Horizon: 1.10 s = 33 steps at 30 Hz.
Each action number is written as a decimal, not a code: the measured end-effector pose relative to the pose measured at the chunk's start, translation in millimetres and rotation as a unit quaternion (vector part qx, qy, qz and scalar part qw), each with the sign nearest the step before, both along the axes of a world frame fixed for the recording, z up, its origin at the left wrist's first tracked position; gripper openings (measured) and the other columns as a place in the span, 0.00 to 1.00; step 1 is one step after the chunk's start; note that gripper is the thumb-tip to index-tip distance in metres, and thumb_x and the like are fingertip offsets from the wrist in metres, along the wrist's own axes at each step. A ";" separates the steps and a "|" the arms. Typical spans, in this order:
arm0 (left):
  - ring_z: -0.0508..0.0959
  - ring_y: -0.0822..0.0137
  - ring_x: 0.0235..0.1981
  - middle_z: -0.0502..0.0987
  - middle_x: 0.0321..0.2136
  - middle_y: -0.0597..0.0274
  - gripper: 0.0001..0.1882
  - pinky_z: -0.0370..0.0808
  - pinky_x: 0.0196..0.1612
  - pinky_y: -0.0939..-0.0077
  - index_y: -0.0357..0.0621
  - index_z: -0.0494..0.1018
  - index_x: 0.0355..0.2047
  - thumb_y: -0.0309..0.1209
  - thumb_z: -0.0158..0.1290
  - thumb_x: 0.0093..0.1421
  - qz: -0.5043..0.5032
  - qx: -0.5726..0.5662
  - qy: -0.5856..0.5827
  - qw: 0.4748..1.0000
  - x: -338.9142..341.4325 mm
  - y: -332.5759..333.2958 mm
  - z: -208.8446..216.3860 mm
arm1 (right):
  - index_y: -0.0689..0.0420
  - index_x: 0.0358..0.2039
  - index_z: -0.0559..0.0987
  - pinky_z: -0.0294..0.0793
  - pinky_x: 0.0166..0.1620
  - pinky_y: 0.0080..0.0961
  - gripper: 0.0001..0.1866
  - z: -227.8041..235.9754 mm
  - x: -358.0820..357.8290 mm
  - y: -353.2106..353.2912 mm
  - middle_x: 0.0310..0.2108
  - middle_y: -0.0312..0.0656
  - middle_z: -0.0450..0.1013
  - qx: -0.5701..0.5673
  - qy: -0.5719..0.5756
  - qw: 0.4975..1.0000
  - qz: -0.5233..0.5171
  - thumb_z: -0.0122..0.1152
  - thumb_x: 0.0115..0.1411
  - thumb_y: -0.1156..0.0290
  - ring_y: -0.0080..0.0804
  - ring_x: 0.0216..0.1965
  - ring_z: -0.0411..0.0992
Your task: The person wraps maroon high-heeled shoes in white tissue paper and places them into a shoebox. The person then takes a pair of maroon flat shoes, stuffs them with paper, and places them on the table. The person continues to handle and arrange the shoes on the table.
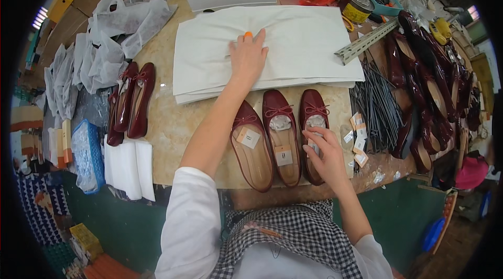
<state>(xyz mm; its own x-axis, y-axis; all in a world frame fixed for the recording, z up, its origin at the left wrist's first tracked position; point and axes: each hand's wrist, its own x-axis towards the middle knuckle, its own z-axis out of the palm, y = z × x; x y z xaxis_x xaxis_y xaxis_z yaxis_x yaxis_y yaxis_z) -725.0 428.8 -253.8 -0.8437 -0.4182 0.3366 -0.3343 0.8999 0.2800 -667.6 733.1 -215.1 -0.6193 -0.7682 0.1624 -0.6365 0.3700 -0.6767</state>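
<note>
My left hand lies on a stack of large white paper sheets, fingers apart, with an orange cover on one fingertip. Below the stack, three dark red patent ballet flats with bows stand side by side, toes away from me. A white and orange tag lies in the left shoe and another in the middle shoe. My right hand is bent over the right shoe, its thumb and fingers around a small tag inside it. Crumpled paper fills the toes of the middle and right shoes.
More red flats and crumpled white wrapping lie at the left, near folded white sheets and a blue basket. At the right are loose tags, dark thin strips, a metal angle bar and piled shoes.
</note>
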 end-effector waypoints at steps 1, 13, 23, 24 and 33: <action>0.70 0.52 0.48 0.71 0.42 0.50 0.21 0.70 0.46 0.53 0.54 0.69 0.53 0.38 0.49 0.58 -0.015 0.034 0.025 0.999 3.8 2.1 10.0 | 0.58 0.51 0.71 0.68 0.50 0.35 0.25 4.2 3.7 0.9 0.50 0.46 0.67 -0.038 -0.057 0.998 -0.015 0.63 0.52 0.74 0.43 0.50 0.66; 0.70 0.52 0.51 0.76 0.36 0.50 0.07 0.63 0.55 0.60 0.46 0.76 0.28 0.30 0.56 0.46 -0.256 0.270 0.226 0.900 158.5 141.0 66.8 | 0.58 0.52 0.67 0.72 0.48 0.25 0.18 32.8 38.4 -22.9 0.47 0.39 0.69 -0.165 -0.761 0.597 -0.195 0.52 0.62 0.70 0.31 0.47 0.70; 0.66 0.60 0.57 0.62 0.58 0.53 0.27 0.58 0.60 0.67 0.38 0.59 0.59 0.41 0.39 0.64 0.021 0.682 0.214 0.699 193.8 106.1 33.2 | 0.59 0.51 0.71 0.68 0.53 0.33 0.26 3.3 24.2 -80.2 0.49 0.51 0.69 -0.064 -0.134 0.985 0.090 0.60 0.49 0.77 0.42 0.50 0.69; 0.65 0.59 0.58 0.63 0.58 0.52 0.27 0.56 0.61 0.66 0.38 0.59 0.59 0.41 0.40 0.64 0.062 0.740 0.224 0.631 196.8 104.9 26.7 | 0.60 0.46 0.74 0.73 0.48 0.30 0.21 -2.1 9.8 -81.3 0.43 0.49 0.74 -0.067 -0.296 0.953 0.013 0.60 0.49 0.77 0.40 0.43 0.75; 0.64 0.50 0.56 0.70 0.48 0.44 0.36 0.49 0.63 0.51 0.29 0.67 0.50 0.52 0.50 0.55 -0.145 0.102 -0.173 0.969 230.6 163.6 19.3 | 0.57 0.41 0.78 0.69 0.38 0.33 0.19 -46.3 35.6 -137.3 0.29 0.41 0.62 0.090 0.259 0.950 0.151 0.59 0.44 0.72 0.40 0.36 0.66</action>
<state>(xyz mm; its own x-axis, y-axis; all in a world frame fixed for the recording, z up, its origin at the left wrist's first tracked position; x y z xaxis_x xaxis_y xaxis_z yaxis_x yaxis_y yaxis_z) -494.4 592.4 -234.4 -0.9832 -0.1747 -0.0527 -0.1816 0.9074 0.3790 -632.0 595.8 -261.4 -0.2394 -0.9424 0.2338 -0.9623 0.1981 -0.1866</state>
